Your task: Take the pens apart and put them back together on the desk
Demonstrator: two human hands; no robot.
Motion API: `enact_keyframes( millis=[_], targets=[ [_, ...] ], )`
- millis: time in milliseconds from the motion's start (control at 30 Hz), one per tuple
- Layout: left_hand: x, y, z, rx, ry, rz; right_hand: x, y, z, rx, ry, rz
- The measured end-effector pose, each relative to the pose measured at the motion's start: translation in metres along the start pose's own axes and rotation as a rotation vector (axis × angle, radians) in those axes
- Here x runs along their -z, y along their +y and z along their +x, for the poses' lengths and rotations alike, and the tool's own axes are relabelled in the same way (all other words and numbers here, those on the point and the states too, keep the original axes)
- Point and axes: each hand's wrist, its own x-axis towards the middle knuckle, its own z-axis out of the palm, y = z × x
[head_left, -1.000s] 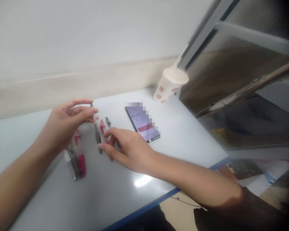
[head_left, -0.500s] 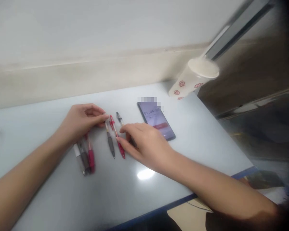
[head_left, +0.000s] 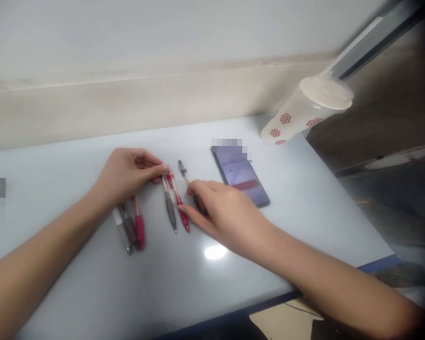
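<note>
My left hand (head_left: 132, 170) is closed, its thumb and fingers pinched at the top ends of a grey-grip pen (head_left: 170, 210) and a red pen (head_left: 183, 218). These two pens lie side by side on the table. My right hand (head_left: 221, 208) curls over a black pen (head_left: 183, 168), whose lower part is partly hidden. Its thumb tip touches the red pen's grip. Below my left wrist lie a white-ended pen (head_left: 122, 231), a dark pen (head_left: 129, 231) and another red pen (head_left: 139, 231), close together, their upper ends covered by the hand.
A phone (head_left: 258, 197) with a lit timer screen lies beyond my right hand. At the far right corner stands a lidded white cup (head_left: 297, 113) with red flower marks. The white table (head_left: 92, 297) meets the wall at the back and has a blue front edge (head_left: 272, 301).
The whole view has shifted slightly. My left thumb tip has moved right, from the grey-grip pen's top to the red pen's top. Those two top ends are closer together.
</note>
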Motion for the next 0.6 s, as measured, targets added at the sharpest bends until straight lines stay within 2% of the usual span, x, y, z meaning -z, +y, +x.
enact_keyframes(
  millis=[267, 600],
  targets=[
    [-0.0018, 0.0004, -0.0021, -0.016, 0.003, -0.002, 0.0005, -0.0014, 0.0019, -0.093, -0.080, -0.044],
    [-0.0031, 0.0013, -0.0025, 0.014, 0.007, -0.010, -0.0002, -0.0008, 0.0026, -0.116, -0.118, -0.092]
  ],
)
